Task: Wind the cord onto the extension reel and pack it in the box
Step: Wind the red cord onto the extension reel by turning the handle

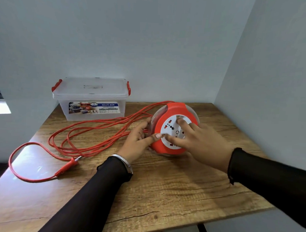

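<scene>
Here, on a wooden surface point(162, 195) set into a pale corner, the red cord point(88, 130) lies almost wholly unwound, so the winding looks barely begun. Farthest left, one loop of cord hangs past the surface edge and curves back to the red plug point(71, 163), which lies flat near the front left. Behind it, against the back wall, stands a clear plastic storage box point(91, 102) with its lid on, red latches at both ends and a label reading MULTI-BOX. Several long loops of cord sprawl between the box and the reel, some crossing each other. The left hand point(139, 138), a bracelet point(124, 161) at its wrist, is curled around the near left rim of the extension reel point(172, 129), thumb pressed on the red face, bracing it. The reel stands tilted on edge right of centre, red with a white socket plate facing the camera. The right hand point(196, 138) rests with spread fingers on that white plate, not clenched; whether it grips a knob there I cannot tell. To wind well, the left hand should probably hold the housing firmly while the right turns the centre evenly, letting cord feed in flat. The crossed loops may tangle, the hanging loop may snag on the edge, and the box lid must be unlatched before packing.
</scene>
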`<state>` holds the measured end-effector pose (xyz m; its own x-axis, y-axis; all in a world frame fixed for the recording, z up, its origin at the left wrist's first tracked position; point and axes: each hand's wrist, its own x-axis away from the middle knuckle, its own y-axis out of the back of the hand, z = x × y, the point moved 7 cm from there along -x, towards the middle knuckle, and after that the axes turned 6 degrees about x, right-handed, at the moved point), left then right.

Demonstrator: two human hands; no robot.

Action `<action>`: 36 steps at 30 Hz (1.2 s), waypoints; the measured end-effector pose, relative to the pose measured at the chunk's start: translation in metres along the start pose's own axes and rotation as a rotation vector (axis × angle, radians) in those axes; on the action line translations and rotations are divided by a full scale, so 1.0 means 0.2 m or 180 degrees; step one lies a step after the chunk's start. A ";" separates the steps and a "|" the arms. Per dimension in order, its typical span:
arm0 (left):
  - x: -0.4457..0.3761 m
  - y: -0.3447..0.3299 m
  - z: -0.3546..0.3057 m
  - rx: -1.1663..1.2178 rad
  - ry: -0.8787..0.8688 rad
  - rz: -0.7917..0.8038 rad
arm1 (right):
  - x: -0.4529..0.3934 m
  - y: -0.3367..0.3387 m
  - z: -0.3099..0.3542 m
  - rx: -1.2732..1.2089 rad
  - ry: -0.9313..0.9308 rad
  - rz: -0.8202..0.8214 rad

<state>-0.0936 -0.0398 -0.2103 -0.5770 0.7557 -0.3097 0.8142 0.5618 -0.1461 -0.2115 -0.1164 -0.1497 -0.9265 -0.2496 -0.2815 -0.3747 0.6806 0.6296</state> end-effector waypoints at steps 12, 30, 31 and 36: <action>-0.01 0.00 0.01 0.0079 0.0027 -0.0027 | -0.05 -0.10 0.00 0.0471 0.0168 -0.0353; 0.00 0.01 0.02 0.0085 0.0096 -0.0236 | 0.06 -0.25 0.06 -0.3238 -0.3440 -0.0121; 0.00 0.01 0.03 0.0051 0.0111 -0.0268 | 0.06 -0.27 0.06 -0.3647 -0.3677 -0.0136; 0.00 0.02 0.03 0.0038 0.0169 -0.0332 | 0.03 -0.33 0.13 -0.5310 -0.4409 -0.0036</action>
<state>-0.0899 -0.0388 -0.2172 -0.6610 0.7102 -0.2421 0.7500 0.6346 -0.1862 -0.1921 -0.1449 -0.2119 -0.6034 0.7974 -0.0083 -0.7654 -0.5762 0.2866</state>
